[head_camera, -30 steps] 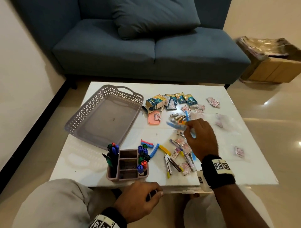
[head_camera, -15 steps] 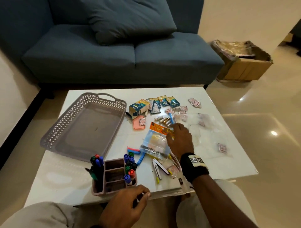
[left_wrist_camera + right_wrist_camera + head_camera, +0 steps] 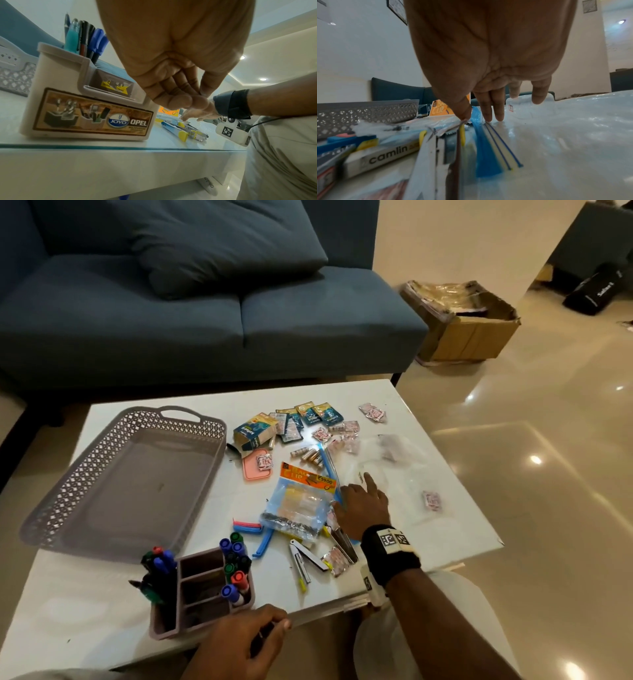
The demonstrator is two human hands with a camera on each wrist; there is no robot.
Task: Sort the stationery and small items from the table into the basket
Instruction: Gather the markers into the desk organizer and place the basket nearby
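Stationery and small packets lie scattered over centre/right of white glass-topped table; grey lattice plastic basket sits at table's left, well apart from both hands, nothing visible in it. Right hand is low over the clutter w/ fingers straight and spread: fingertips touch the tabletop next to a blue-striped zip strip, thumb tip on the edge of a clear plastic packet w/ orange header card. It holds nothing. Left hand is at table's near edge, fingers curled loosely toward palm in wrist view, apparently holding nothing. Just beside it stands a beige plastic desk organiser w/ markers. Yellow-tipped metal staplers lie near right wrist. Blue packets lie toward table's far side.
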